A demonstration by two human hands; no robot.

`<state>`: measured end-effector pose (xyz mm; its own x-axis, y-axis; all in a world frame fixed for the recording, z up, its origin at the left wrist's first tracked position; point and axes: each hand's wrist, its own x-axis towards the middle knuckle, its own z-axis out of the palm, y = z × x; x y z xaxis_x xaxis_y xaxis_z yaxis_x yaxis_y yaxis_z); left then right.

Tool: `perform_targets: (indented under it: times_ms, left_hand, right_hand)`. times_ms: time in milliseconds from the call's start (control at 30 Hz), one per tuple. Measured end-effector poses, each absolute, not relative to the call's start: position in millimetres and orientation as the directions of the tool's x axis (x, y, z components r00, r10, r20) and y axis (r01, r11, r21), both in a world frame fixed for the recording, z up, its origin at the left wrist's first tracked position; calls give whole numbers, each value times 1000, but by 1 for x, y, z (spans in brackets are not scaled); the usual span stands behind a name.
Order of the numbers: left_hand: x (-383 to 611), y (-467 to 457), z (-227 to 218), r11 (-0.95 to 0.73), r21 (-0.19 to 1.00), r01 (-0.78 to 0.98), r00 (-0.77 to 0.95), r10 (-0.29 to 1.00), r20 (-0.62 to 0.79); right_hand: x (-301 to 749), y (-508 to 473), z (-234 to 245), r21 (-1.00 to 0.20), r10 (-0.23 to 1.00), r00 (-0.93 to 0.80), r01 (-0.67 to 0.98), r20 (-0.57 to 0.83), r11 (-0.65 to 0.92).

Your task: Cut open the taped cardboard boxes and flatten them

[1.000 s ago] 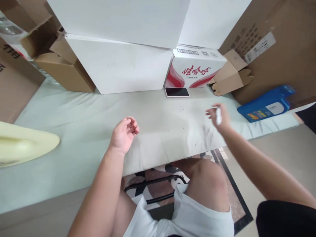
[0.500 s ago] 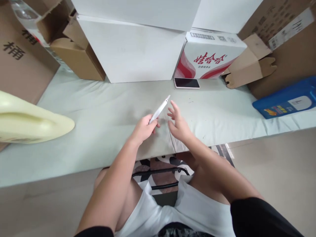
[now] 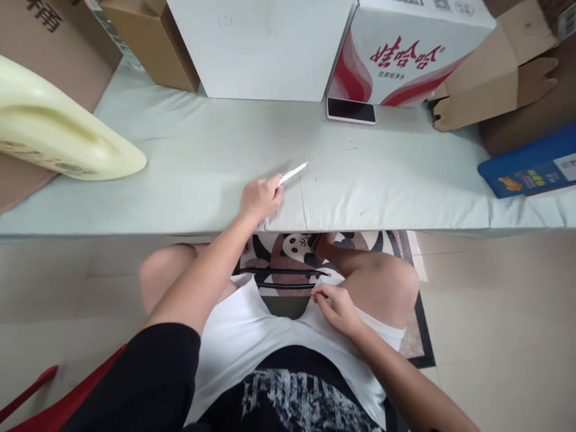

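My left hand (image 3: 260,198) rests at the near edge of the pale cloth-covered table (image 3: 189,162) and is closed round a slim white pen (image 3: 292,174) that points up and to the right over the cloth. My right hand (image 3: 336,307) is down at my lap, fingers curled and pinching the hem of my white shorts (image 3: 252,330) near a dark bar below the table edge. What the fingers hold besides cloth I cannot make out.
A phone (image 3: 351,110) lies face up before a red-and-white carton (image 3: 405,54). A white box (image 3: 265,48) and brown cardboard boxes (image 3: 495,78) line the far side. A cream plastic object (image 3: 58,135) lies left, a blue packet (image 3: 531,168) right.
The pen passed from my right hand to my left. My right hand then dropped from the table to my lap. The view tilted down and nearer to the table edge.
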<state>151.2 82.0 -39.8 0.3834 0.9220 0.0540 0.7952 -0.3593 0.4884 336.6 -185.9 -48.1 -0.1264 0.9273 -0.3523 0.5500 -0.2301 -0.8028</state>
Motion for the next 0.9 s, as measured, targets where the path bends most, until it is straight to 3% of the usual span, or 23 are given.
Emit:
perform_targets:
  times_ms: [233, 433, 600, 900]
  left_hand:
    - [153, 79, -38, -330, 468, 820, 348, 936, 51]
    - [147, 77, -42, -353, 430, 831, 363, 930, 60]
    - [146, 75, -42, -289, 437, 852, 311, 950, 23]
    - [149, 76, -41, -305, 345, 888, 314, 949, 30]
  right_hand:
    - [323, -190, -61, -814, 851, -286, 528, -440, -243]
    - [331, -152, -78, -825, 684, -532, 533, -499, -187]
    - [349, -134, -96, -740, 634, -420, 541, -649, -399]
    - [340, -124, -109, -775, 738, -312, 456, -599, -437]
